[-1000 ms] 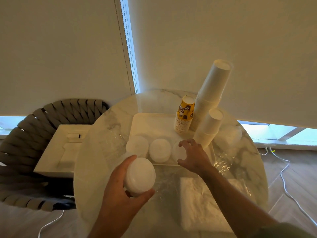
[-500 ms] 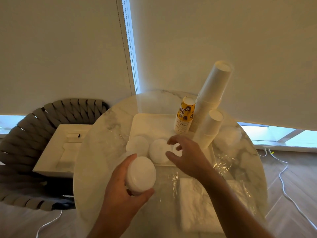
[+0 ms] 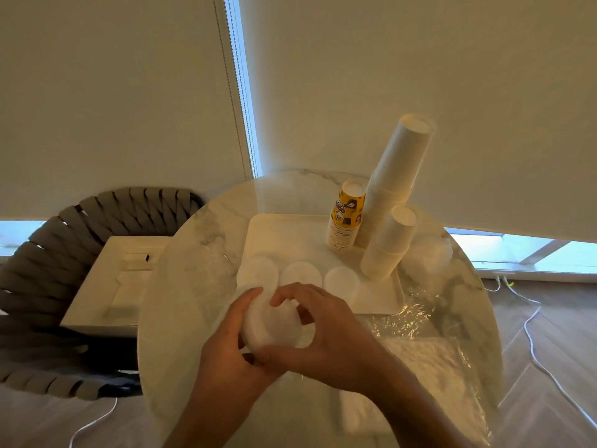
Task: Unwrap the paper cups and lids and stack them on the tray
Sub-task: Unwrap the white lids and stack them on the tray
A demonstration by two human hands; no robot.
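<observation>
1. Held above the near half of the marble table [image 3: 181, 286]: a stack of white lids [image 3: 271, 328], flat round face turned up and toward the camera, short axis of the stack tilted slightly off vertical. Whether clear wrap is on it: cannot tell.
2. Cradled from the left and below by the left hand [image 3: 226, 354], fingers curled up round the stack's left edge, thumb side under it.
3. Gripped from the right and near side by the right hand [image 3: 326, 341], fingers arched over the far rim, thumb crossing below; both hands clamped on the one stack, touching each other under it.
4. Decisive relation: tray [image 3: 381, 299] straight ahead, beyond the fingertips and a little right, its near edge just past the stack. Judged nearer to the open tray space: the right hand.
5. Along the tray's near edge, a row of three lid piles: left lid pile [image 3: 258, 271], middle lid pile [image 3: 302, 274], right lid pile [image 3: 342, 281]. Middle pile almost directly beyond the held stack, so probably a short forward carry, face kept level.
6. At the tray's far right: yellow printed cups [image 3: 345, 221], a tall white cup stack [image 3: 397, 179] and a shorter white cup stack [image 3: 391, 244], all upside down and leaning right in this wide view.
7. Right of the hands, crumpled clear plastic wrap [image 3: 416, 315] on the table; likely risk, wrap dragged along by a sleeve or wrist.
8. Left, a woven chair [image 3: 48, 240] carrying a white box [image 3: 106, 292].
</observation>
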